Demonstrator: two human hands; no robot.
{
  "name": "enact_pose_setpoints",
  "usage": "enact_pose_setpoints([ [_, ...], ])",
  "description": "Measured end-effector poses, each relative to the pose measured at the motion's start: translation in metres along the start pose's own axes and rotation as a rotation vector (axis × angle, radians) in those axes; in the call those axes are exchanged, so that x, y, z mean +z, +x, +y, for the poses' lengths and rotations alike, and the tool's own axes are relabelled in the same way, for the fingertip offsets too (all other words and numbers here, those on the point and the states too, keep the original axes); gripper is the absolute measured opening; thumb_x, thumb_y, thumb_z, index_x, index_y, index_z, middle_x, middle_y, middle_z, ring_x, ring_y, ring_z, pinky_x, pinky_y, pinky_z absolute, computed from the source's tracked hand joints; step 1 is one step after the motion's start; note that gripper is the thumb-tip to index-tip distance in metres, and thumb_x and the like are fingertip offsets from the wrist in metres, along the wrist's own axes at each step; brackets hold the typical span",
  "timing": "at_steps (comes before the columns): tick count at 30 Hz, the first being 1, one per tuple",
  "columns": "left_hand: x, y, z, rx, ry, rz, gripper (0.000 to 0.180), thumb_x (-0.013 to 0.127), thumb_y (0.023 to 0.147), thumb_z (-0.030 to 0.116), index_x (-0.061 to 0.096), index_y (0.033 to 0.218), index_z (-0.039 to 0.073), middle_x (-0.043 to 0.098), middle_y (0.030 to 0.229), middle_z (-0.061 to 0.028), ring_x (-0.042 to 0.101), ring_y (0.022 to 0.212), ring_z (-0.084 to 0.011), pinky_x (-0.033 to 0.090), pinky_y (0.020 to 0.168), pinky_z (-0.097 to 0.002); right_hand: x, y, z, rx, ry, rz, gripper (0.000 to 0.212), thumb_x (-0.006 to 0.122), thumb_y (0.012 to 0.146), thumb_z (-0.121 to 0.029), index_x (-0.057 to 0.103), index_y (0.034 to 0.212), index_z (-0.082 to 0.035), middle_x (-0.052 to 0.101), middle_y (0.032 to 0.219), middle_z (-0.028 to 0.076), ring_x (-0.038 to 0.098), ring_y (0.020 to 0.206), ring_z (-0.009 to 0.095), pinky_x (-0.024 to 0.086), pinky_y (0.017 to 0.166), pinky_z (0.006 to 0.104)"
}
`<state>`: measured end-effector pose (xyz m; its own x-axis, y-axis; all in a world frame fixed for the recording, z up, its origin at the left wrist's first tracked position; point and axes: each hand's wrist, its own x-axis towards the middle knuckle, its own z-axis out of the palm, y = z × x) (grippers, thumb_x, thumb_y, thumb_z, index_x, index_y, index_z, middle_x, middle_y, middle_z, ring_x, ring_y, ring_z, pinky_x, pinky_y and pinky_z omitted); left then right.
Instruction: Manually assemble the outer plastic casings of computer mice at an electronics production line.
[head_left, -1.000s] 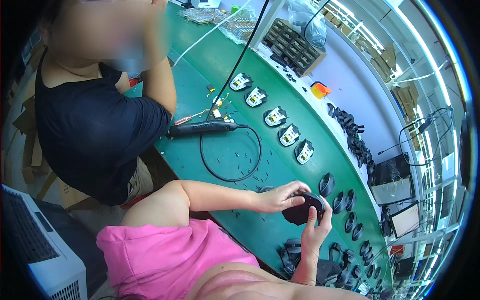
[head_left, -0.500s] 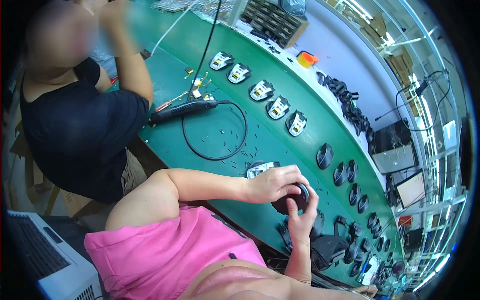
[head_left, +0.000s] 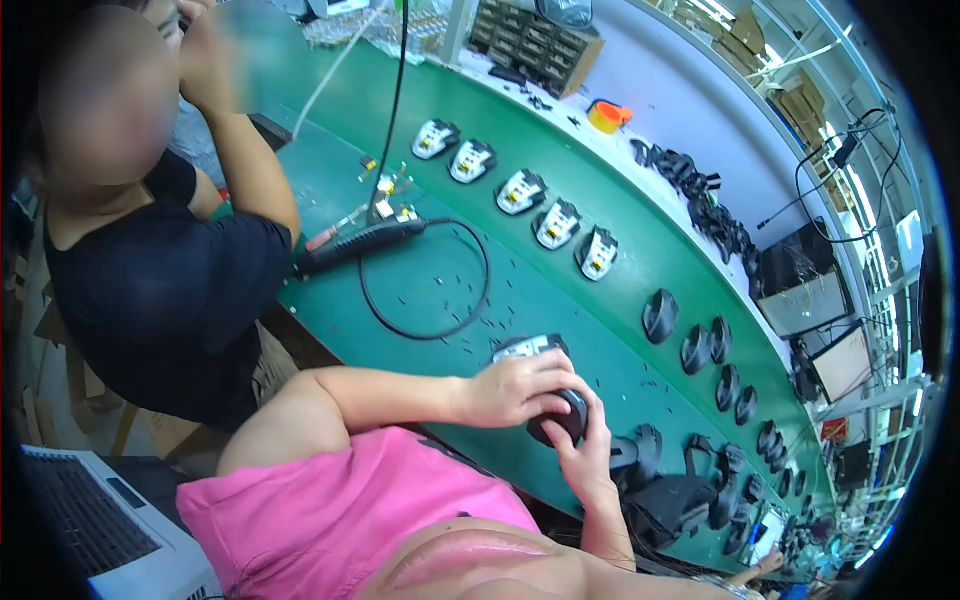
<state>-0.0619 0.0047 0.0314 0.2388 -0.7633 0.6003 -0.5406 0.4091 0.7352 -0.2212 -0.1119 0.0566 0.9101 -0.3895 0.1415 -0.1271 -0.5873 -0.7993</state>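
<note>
Just above the near edge of the bench, both hands grip one rounded black plastic shell (head_left: 562, 424). My left hand (head_left: 512, 388) closes on its upper left side, while my right hand (head_left: 592, 450) wraps its right side with the thumb across the near face. Fingers cover much of the shell. Directly beyond my left hand lies a white-and-black plastic unit (head_left: 527, 347), partly hidden by that hand.
Several similar units (head_left: 556, 226) line the green bench (head_left: 530, 300), followed by black shells (head_left: 660, 316). A corded black tool (head_left: 360, 247) and small dark scattered pieces lie left of centre. A co-worker (head_left: 165, 300) sits at left. Black parts (head_left: 668, 508) crowd the right.
Both hands have drawn the black shell a little to the left and nearer to me, still holding it. The view has shifted slightly.
</note>
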Motion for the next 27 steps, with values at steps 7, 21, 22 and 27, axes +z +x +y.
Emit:
enact_pose_setpoints([
  [7,0.002,0.028,0.005,-0.032,-0.048,0.101,0.028,0.066,0.091,0.018,0.060,0.115,0.005,0.060,0.111,-0.0152,0.063,0.097,-0.0318,0.051,0.084,-0.0362,-0.016,-0.006,0.007,0.048,0.036,0.121,0.049,0.070,0.086,-0.008,0.048,0.128,0.002,0.065,0.111,0.020,0.066,0.103,0.028,0.051,0.089,0.0359],
  [21,0.012,0.035,0.009,-0.118,-0.161,-0.052,0.031,0.064,0.091,0.006,0.056,0.122,0.002,0.062,0.115,-0.0119,0.062,0.105,-0.0218,0.050,0.092,-0.0339,-0.024,-0.007,0.018,0.094,0.160,0.091,0.046,0.069,0.088,-0.012,0.050,0.128,0.001,0.067,0.107,0.019,0.068,0.099,0.025,0.053,0.084,0.0352],
  [22,0.013,0.039,0.011,-0.148,-0.188,-0.073,0.034,0.063,0.091,0.005,0.055,0.124,0.002,0.061,0.117,-0.0119,0.061,0.106,-0.0212,0.049,0.093,-0.0336,-0.029,-0.005,0.019,0.110,0.174,0.057,0.047,0.069,0.088,-0.013,0.050,0.128,0.000,0.067,0.107,0.019,0.068,0.099,0.025,0.053,0.084,0.0351],
  [27,0.003,0.056,-0.016,-0.253,-0.180,-0.233,0.038,0.063,0.085,-0.003,0.058,0.122,0.003,0.061,0.123,-0.0109,0.058,0.115,-0.0210,0.045,0.101,-0.0339,-0.042,0.007,0.043,0.152,0.127,0.205,0.047,0.070,0.089,-0.024,0.053,0.128,-0.003,0.067,0.107,0.017,0.068,0.096,0.026,0.053,0.083,0.0360],
])
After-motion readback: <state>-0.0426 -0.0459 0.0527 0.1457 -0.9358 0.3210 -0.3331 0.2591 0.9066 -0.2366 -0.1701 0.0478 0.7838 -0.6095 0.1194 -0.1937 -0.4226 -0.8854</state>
